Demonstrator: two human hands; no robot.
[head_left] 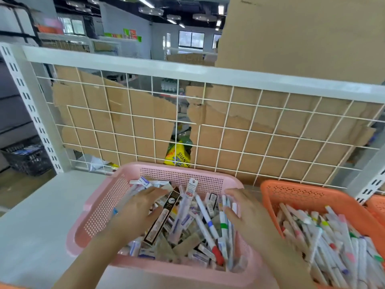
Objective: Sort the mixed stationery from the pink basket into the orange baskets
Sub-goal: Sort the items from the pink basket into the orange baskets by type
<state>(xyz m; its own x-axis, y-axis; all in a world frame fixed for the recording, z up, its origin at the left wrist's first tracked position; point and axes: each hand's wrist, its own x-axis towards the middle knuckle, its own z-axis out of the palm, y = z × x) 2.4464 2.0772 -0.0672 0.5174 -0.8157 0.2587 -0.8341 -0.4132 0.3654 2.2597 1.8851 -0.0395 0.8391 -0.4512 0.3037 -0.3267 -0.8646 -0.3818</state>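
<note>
Sifting pink basket [102, 207] with left hand [136, 209], right hand [245, 215], fingers [155, 193] apart, empty; best pinching one marker [205, 213] for orange basket [291, 190].

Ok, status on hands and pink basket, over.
Left hand and right hand open, spread on stationery, no grip yet. Pink basket full. Orange basket beside it holds markers. Nothing in the way.

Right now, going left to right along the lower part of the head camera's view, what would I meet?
Dark crate on the floor, pink basket (its left wall), left hand, right hand, orange basket full of markers, second orange basket at the picture's edge.
</note>
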